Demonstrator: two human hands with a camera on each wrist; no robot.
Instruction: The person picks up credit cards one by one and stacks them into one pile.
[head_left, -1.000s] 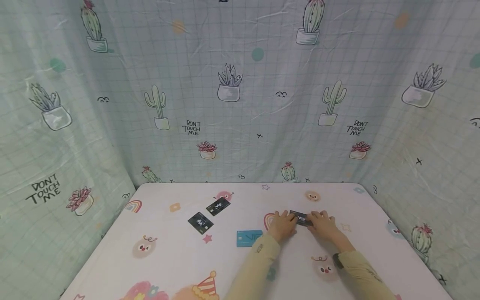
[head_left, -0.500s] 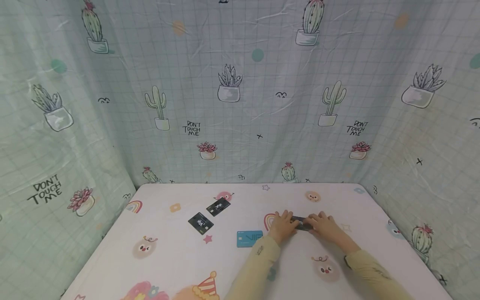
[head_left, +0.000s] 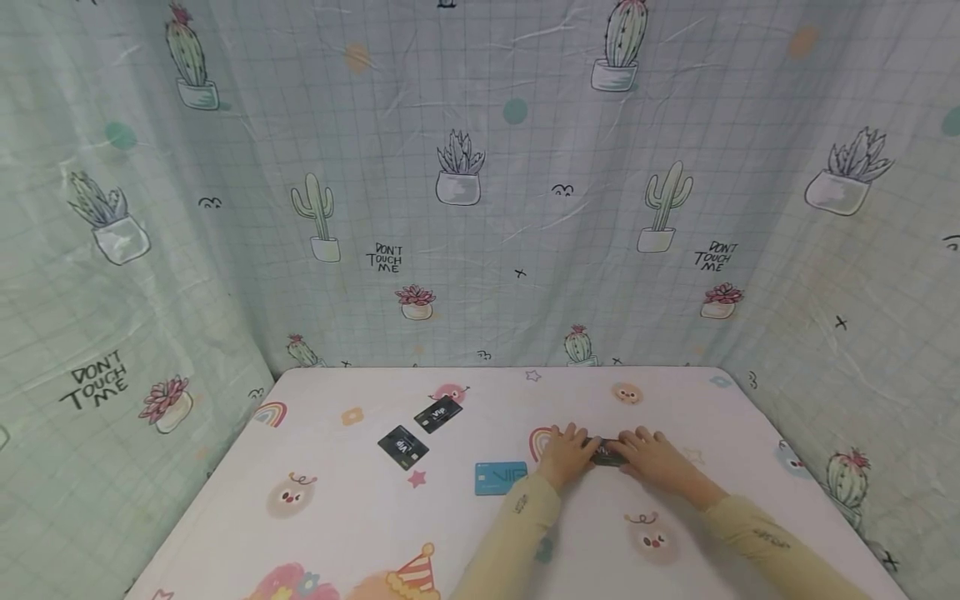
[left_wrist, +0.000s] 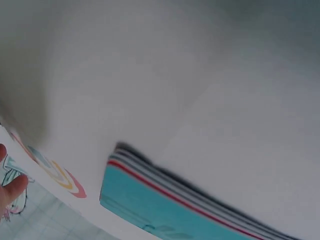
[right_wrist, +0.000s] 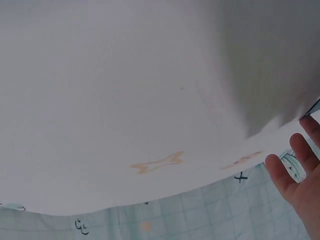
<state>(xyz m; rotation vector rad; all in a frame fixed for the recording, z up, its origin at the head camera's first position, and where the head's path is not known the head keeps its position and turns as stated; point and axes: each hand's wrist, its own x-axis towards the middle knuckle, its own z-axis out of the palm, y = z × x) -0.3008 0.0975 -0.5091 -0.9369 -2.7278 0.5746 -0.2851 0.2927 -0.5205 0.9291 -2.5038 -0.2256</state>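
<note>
A black VIP card (head_left: 606, 454) lies low at the tabletop, right of centre in the head view. My left hand (head_left: 566, 457) pinches its left end, and my right hand (head_left: 654, 460) has the right end; fingers cover much of the print. Left of my left hand rests a blue VIP card (head_left: 499, 478). The left wrist view shows this blue card (left_wrist: 145, 200) as the top of a stack of several cards, with a red edge just under it. In the right wrist view a dark edge of the held card (right_wrist: 314, 107) shows beside my fingertips.
Two more black VIP cards, a nearer one (head_left: 403, 447) and a farther one (head_left: 438, 413), lie apart on the left half of the white patterned table (head_left: 360, 500). A cactus-print curtain (head_left: 510, 317) hangs behind and along both sides.
The black card has shifted slightly towards me, with both hands on its ends. My right hand has come a little nearer and its forearm has swung outward to the right.
</note>
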